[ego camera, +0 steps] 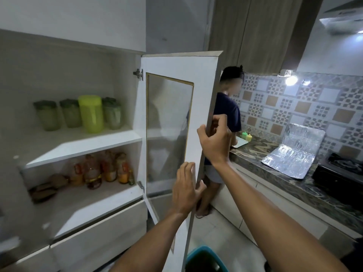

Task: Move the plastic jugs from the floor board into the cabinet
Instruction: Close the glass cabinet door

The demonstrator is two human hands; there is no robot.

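Upper cabinet shelf [82,143]: four jugs stand upright toward the back, three pale green lidded jugs [48,115] and one taller yellow-green jug [91,113] between them. Lower shelf [82,195]: bottles of oil [93,170] grouped at the back right; dark packets [44,188] at the left.

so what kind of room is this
Most likely a home kitchen: a tiled backsplash over a marbled counter, a stove at right, and a cabinet holding jugs and bottles.
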